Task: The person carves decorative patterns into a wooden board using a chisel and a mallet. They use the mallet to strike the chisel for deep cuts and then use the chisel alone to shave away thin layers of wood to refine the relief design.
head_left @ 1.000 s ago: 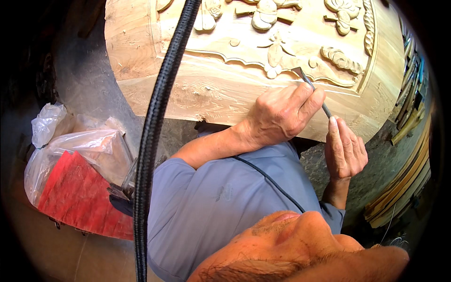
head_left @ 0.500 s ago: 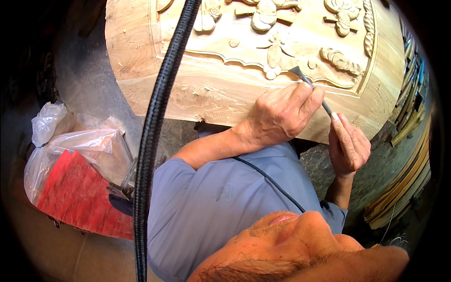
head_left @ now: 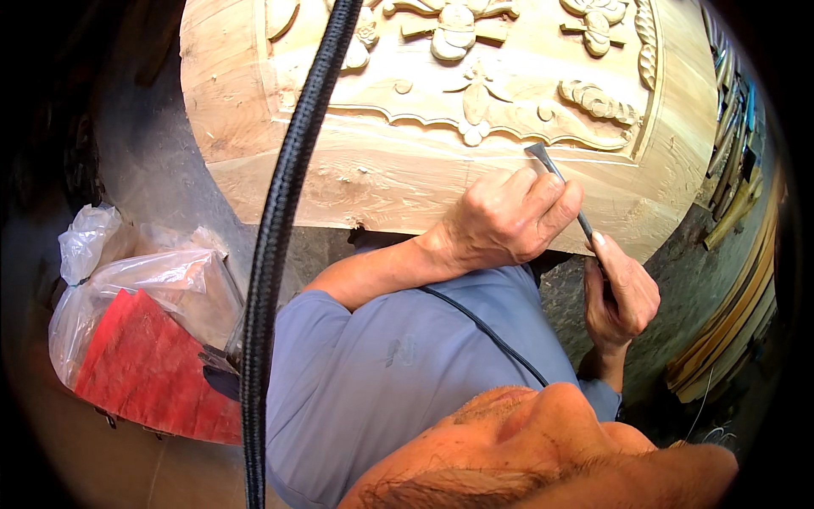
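Note:
My left hand [head_left: 515, 216] is closed around the shaft of a wood chisel [head_left: 551, 164], close behind its flared steel blade. Lower and to the right, my right hand [head_left: 623, 293] grips the chisel's back end, the thumb lying along it. The blade tip is at the plain wood just below the wavy raised border of a carved wooden panel [head_left: 288, 191]. Whether the edge touches the wood I cannot tell. Above the blade, the pale panel bears a carved flower-like motif [head_left: 476, 106] and a twisted scroll relief [head_left: 598, 102].
A black braided cable [head_left: 292, 178] crosses the view at left. Clear plastic bags [head_left: 161, 280] lie with a red sheet [head_left: 153, 365] at lower left. Many long-handled tools [head_left: 729, 127] lie along the right, above stacked curved strips [head_left: 733, 310]. A thin black cord [head_left: 487, 327] runs over my shirt.
The chisel blade has drawn back from the wavy border onto plain wood. My right hand has turned and lowered with the back end. The panel sits slightly further left in view.

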